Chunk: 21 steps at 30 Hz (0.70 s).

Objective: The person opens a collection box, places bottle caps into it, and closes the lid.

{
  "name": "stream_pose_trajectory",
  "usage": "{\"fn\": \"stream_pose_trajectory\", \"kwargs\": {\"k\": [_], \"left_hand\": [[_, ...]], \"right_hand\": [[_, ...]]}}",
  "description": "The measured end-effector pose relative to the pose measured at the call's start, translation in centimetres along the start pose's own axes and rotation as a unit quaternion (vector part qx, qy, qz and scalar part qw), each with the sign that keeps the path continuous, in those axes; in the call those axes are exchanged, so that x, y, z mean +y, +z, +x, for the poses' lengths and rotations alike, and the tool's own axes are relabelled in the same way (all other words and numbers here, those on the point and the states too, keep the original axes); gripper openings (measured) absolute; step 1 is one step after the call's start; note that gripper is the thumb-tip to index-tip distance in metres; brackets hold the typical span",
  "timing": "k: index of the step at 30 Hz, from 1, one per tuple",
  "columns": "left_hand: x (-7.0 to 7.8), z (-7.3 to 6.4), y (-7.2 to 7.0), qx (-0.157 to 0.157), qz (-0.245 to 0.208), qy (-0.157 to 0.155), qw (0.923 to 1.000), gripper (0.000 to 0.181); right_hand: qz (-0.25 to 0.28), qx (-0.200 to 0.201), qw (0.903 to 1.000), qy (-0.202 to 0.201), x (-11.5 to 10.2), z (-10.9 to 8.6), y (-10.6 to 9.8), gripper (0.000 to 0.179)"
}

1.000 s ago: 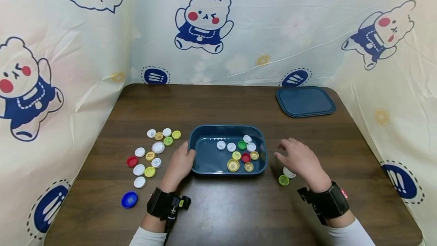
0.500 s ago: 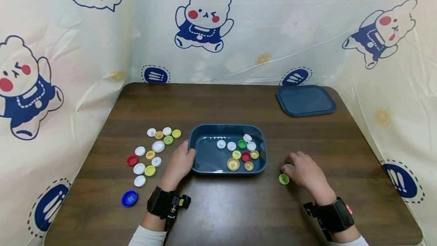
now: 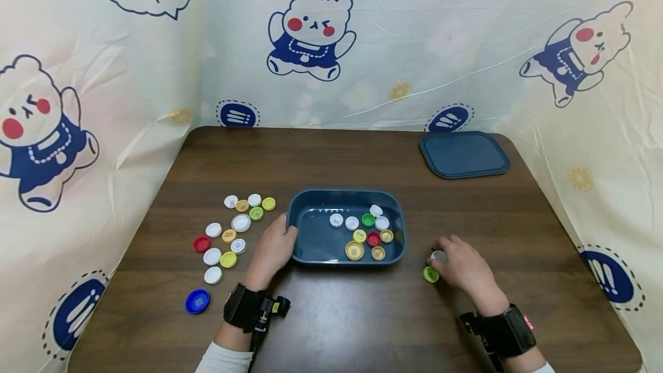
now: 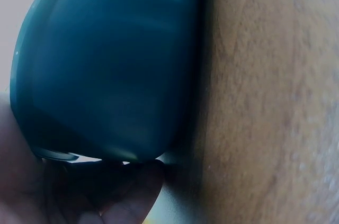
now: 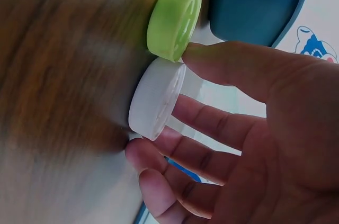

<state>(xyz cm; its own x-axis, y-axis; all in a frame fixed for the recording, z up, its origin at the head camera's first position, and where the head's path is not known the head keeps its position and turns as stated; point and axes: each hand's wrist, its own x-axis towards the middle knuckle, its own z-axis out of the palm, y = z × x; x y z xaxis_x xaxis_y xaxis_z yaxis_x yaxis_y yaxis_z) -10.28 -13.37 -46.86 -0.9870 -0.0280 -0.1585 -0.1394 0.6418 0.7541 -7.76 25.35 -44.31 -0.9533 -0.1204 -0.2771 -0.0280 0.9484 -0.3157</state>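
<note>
My left hand (image 3: 271,247) grips the left end of a deep blue rectangular tray (image 3: 313,242), its thumb over the rim. In the left wrist view the fingers lie against the outside of the tray wall (image 4: 106,75). Right of the tray, my right hand (image 3: 464,266) pinches a white bottle cap (image 5: 157,98) low at the tabletop, with the thumb at one side and fingers at the other. A lime green bottle cap (image 5: 172,24) lies against the white one, beside the thumb tip. Inside the tray are several bottle caps (image 3: 354,251) in white, green, yellow, red and gold, mostly toward its right half.
Left of the tray, several loose caps (image 3: 240,223) in white, yellow, green, gold and red lie scattered on the brown table (image 3: 342,327). A larger blue cap (image 3: 197,301) is nearest the front there. A flat blue lid (image 3: 464,155) rests at the back right.
My right hand came down and slightly right from beside the tray to the white cap, and its fingers closed about it. My left hand and the tray have stayed put.
</note>
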Motion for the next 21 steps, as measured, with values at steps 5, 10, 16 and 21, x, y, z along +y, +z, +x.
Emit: {"fn": "stream_pose_trajectory", "kwargs": {"k": [5,10,16,21], "left_hand": [[0.0,0.1,0.0,-0.002,0.003,-0.001,1.0,0.042],[0.1,0.2,-0.1,-0.002,0.003,-0.003,1.0,0.042],[0.1,0.2,-0.1,-0.001,0.0,-0.007,1.0,0.042],[-0.1,0.1,0.0,-0.001,0.001,-0.004,1.0,0.038]], "right_hand": [[-0.003,0.0,1.0,-0.002,0.0,0.1,0.0,0.031],[-0.005,0.014,0.9997,-0.017,-0.3,0.1,-0.4,0.027],[-0.011,0.049,0.9975,-0.049,-1.4,0.6,-1.7,0.024],[-0.021,0.074,0.9943,-0.075,-2.9,1.2,-3.0,0.027]]}}
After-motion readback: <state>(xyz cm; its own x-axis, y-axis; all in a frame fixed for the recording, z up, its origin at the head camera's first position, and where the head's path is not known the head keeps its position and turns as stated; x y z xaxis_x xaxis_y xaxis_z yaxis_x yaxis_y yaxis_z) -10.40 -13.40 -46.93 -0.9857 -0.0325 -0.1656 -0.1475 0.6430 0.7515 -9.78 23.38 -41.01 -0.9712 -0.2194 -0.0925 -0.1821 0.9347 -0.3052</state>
